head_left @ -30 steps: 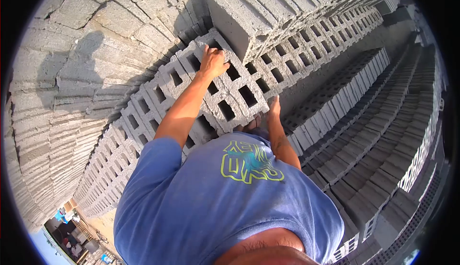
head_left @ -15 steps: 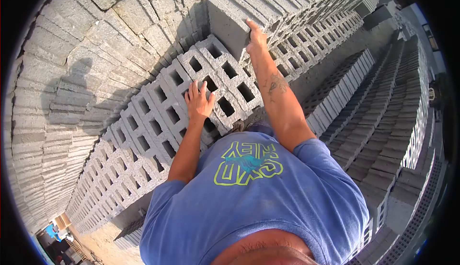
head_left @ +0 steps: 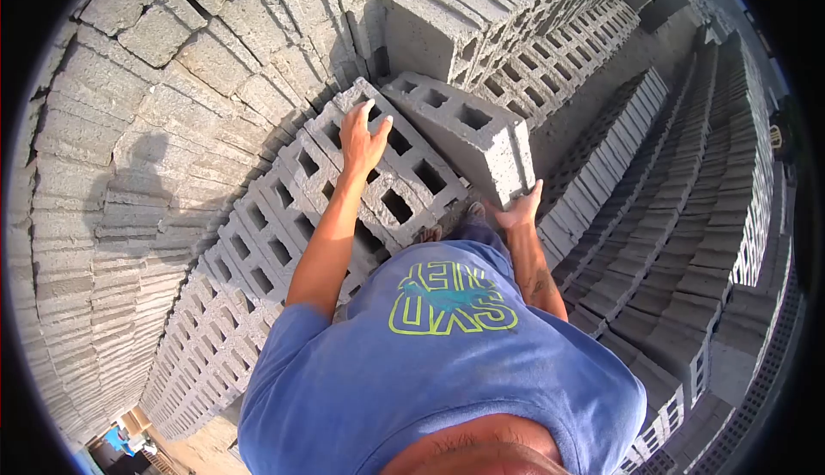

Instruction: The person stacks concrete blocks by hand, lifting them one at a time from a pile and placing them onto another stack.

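Observation:
A grey hollow concrete block (head_left: 481, 144) stands tilted out from the row, its cavities facing up. My right hand (head_left: 519, 210) grips the block's near lower end, with the thumb up against its side. To the left, my left hand (head_left: 363, 142) rests on the top of another hollow block (head_left: 412, 170), its fingers spread near the cavities and partly over one of them. That block sits at the end of a long row of hollow blocks (head_left: 275, 230).
A wall of stacked blocks (head_left: 103, 157) rises on the left. Beyond the tilted block lies a higher stack (head_left: 430, 33). More block rows (head_left: 670, 209) run along the right side. A shoe (head_left: 475, 210) shows below the tilted block.
My right hand has moved from the higher stack down towards me and now holds a tilted block. My left hand has shifted slightly up and forward across the block tops.

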Available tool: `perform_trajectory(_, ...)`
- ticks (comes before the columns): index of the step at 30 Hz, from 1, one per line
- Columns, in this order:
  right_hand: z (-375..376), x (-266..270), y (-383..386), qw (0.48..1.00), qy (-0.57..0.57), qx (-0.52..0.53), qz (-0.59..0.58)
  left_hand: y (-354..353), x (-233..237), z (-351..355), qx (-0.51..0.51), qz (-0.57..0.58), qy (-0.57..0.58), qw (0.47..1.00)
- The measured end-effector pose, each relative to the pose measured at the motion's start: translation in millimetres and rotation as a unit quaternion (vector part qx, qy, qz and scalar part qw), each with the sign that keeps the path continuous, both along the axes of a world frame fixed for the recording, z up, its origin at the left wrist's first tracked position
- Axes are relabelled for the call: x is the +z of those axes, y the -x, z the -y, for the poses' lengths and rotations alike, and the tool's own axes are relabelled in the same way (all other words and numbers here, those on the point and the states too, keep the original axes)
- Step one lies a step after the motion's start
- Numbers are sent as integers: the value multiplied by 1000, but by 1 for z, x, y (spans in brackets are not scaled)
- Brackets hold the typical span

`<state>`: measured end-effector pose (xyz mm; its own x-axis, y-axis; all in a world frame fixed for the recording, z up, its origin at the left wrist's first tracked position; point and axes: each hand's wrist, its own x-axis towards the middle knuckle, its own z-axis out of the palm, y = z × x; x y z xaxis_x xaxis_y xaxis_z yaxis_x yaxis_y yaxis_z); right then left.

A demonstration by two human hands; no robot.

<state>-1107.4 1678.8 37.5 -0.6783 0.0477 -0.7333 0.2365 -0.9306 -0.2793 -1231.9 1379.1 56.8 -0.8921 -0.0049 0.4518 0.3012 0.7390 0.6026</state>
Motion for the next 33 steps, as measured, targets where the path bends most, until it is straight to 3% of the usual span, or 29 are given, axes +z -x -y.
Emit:
perform_trajectory(2,-18,-63,-23,999,13,4,-46,30,6,-32,-64,8,31,997)
perform_trajectory(6,-9,-93,-46,997,50,-47,-47,52,-4,-84,-176,215,276,920)
perform_trajectory(7,-15,-101,-45,996,58,-29,-55,51,-9,-96,-153,219,289,919)
perform_trajectory(9,-27,-110,-44,992,98,3,-80,47,-10,-112,-156,227,291,916)
perform_trajectory(11,-31,-130,-45,993,107,-55,16,45,-18,-122,-151,283,314,893)
perform_trajectory(15,-22,-159,-43,989,123,-59,58,45,-21,-121,-172,321,270,891)
perform_trajectory(22,21,-213,8,986,151,-38,61,97,1,-91,-143,291,298,898)
perform_trajectory(25,43,-249,38,984,163,-36,63,132,-16,-69,-121,353,354,858)
perform_trajectory(27,55,-245,56,980,177,-33,81,138,-36,-59,-121,319,353,871)
perform_trajectory(28,48,-163,67,987,96,-78,107,139,-41,-55,-120,292,347,883)
perform_trajectory(30,36,-207,52,989,-4,56,136,127,-38,-55,-122,314,335,880)
perform_trajectory(31,24,-253,46,989,-51,56,127,123,-44,-52,-125,269,328,897)
perform_trajectory(32,15,-246,53,989,-59,60,122,117,-47,-50,-125,223,320,912)
perform_trajectory(33,4,-228,62,969,-183,13,164,105,-36,-57,-104,238,333,907)
